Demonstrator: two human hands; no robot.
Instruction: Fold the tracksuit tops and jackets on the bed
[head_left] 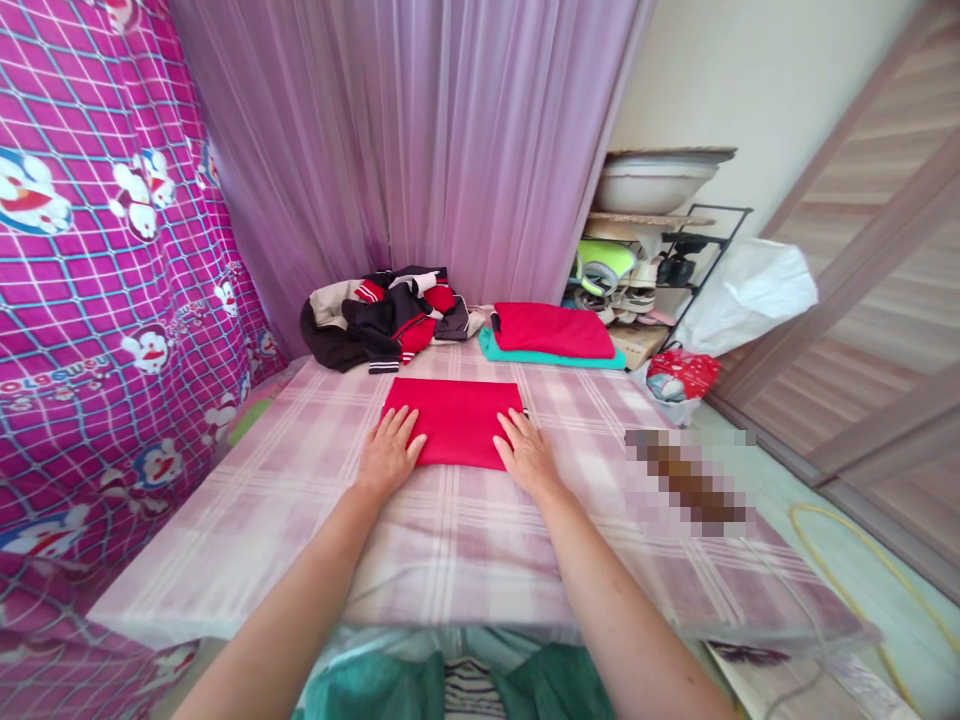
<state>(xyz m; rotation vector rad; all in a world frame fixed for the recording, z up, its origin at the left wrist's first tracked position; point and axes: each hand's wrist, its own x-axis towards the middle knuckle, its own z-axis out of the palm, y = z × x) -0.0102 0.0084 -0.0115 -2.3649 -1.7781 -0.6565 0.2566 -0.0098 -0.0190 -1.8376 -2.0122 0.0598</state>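
A red garment point(457, 422), folded into a flat rectangle, lies in the middle of the checked tablecloth. My left hand point(390, 452) rests palm down on its left side, fingers spread. On its right edge lies my right hand point(525, 452), also flat with the fingers apart. A small dark and white bit of trim peeks out beside the right fingertips. Farther back on the right, a folded red garment point(555, 330) sits on top of a folded teal garment point(491, 348).
Rumpled dark, red and white clothes point(397, 315) are heaped at the back left. The table point(285, 530) has a pixelated patch at its right side. Beyond it stand a shoe rack point(637, 270) and a red plastic bag point(682, 372). A purple curtain point(420, 130) hangs behind.
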